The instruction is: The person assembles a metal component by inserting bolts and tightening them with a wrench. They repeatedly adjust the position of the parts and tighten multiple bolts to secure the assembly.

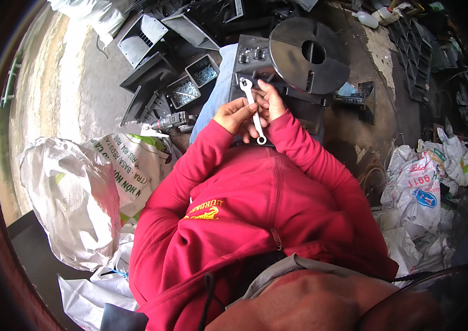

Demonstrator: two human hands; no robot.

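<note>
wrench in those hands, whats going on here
A person in a red hoodie holds a silver wrench with both hands close in front of the chest. The left hand and the right hand both grip its shaft; the open end points away, toward a dark metal plate with bolts and a round steel disc. To the left lie trays of screws and a drill. White sacks sit on the floor on both sides.

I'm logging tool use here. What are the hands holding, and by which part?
A silver combination wrench, held around the middle of its shaft by the right hand and left hand together; the open end and ring end stick out free.
</note>
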